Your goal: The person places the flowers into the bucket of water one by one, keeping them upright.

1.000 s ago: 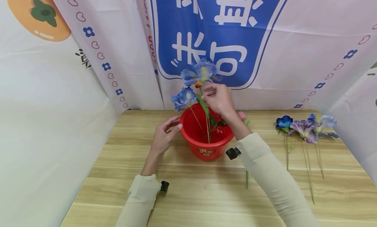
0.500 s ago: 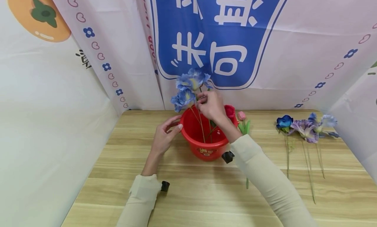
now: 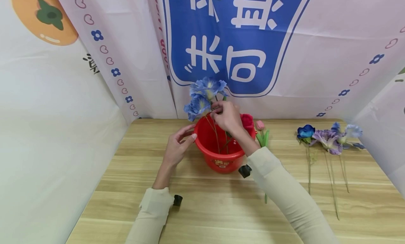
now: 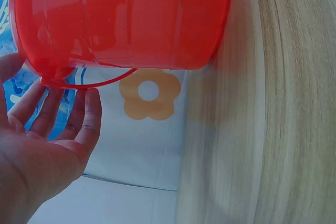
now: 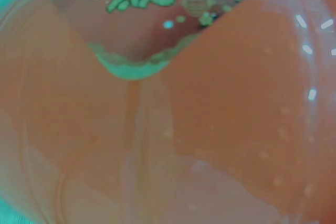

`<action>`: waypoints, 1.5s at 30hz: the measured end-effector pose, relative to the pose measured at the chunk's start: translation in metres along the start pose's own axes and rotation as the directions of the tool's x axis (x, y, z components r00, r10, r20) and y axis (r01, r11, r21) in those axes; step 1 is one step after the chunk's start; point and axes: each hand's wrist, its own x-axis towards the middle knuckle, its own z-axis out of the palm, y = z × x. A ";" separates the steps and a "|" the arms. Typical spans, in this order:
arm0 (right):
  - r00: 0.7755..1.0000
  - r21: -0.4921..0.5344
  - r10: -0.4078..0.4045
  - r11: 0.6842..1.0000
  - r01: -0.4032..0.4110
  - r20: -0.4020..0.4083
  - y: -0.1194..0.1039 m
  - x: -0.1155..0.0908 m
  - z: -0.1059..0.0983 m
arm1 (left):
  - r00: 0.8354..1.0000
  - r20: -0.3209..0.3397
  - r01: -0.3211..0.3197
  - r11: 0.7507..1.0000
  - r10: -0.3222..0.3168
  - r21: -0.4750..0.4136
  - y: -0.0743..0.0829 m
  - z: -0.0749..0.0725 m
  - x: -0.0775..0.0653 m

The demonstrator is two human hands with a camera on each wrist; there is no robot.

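A red bucket (image 3: 207, 153) stands upright on the wooden table, with several artificial flowers leaning in it. My left hand (image 3: 176, 147) grips the bucket's left rim, thumb on the near side; in the left wrist view its fingertips meet the rim's lug and red bail handle (image 4: 105, 83). Over the opening, my right hand (image 3: 228, 116) pinches the stem of a blue flower (image 3: 207, 87), whose stem reaches down inside. Beside it leans a second blue flower (image 3: 197, 106). A red flower (image 3: 247, 121) shows behind my right wrist. The right wrist view holds only the bucket's labelled wall (image 5: 236, 103).
Right of the bucket lies a pink tulip (image 3: 260, 125), partly under my right sleeve. Farther right lie a dark blue rose (image 3: 305, 131), a purple flower (image 3: 327, 140) and a pale blue flower (image 3: 352, 130). Printed cloth (image 3: 316, 68) hangs behind the table.
My right hand has lowered the blue flower leftward and down into the bucket, beside the other blue flower, then nearly stopped. My left hand has stayed at the rim.
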 end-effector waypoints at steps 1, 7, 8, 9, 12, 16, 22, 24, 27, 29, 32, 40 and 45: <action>1.000 -0.006 -0.002 1.000 0.002 -0.003 0.000 0.000 0.000 | 1.000 -0.001 0.000 1.000 0.000 -0.001 0.000 0.000 0.000; 1.000 -0.072 -0.020 0.997 0.020 -0.004 0.000 0.001 0.003 | 1.000 -0.005 -0.002 1.000 0.002 -0.007 0.000 0.000 0.001; 1.000 -0.085 -0.022 0.996 0.022 -0.002 0.000 0.001 0.004 | 1.000 -0.006 -0.003 1.000 0.003 -0.009 0.000 0.000 0.000; 1.000 -0.097 -0.022 0.995 0.022 0.001 0.000 0.001 0.004 | 1.000 -0.006 -0.003 1.000 0.003 -0.012 0.000 0.000 0.001; 1.000 -0.124 -0.009 0.992 0.010 0.006 0.001 0.001 0.004 | 1.000 0.002 -0.006 1.000 0.006 -0.012 0.000 0.000 0.000; 1.000 -0.129 -0.008 0.992 0.010 0.011 0.001 -0.001 0.003 | 1.000 0.009 -0.004 1.000 0.004 -0.010 0.001 0.000 0.000; 0.999 -0.112 -0.012 0.994 0.015 0.033 0.001 -0.005 0.001 | 1.000 0.008 -0.002 1.000 0.002 -0.011 -0.001 0.000 -0.001; 0.999 -0.109 -0.007 0.994 0.012 0.043 0.000 -0.007 0.000 | 1.000 0.008 0.000 1.000 0.000 -0.009 -0.001 0.000 0.000; 0.998 -0.104 0.006 0.995 0.000 0.058 0.000 -0.011 -0.001 | 1.000 0.008 0.002 1.000 -0.002 -0.008 -0.001 0.000 0.000; 0.998 -0.102 0.010 0.995 -0.004 0.063 -0.002 -0.013 -0.002 | 1.000 0.007 0.002 1.000 -0.002 -0.006 -0.001 0.000 0.000; 0.998 -0.095 0.012 0.995 -0.006 0.068 -0.004 -0.017 -0.004 | 1.000 0.005 0.006 1.000 -0.005 -0.007 0.000 -0.001 0.001; 0.995 -0.055 -0.006 0.998 0.011 0.099 -0.010 -0.026 -0.013 | 1.000 0.007 0.011 1.000 -0.011 0.002 -0.001 -0.001 0.000; 0.994 -0.010 -0.015 1.000 0.016 0.108 -0.013 -0.031 -0.021 | 1.000 0.008 0.008 1.000 -0.008 0.006 0.000 0.000 0.001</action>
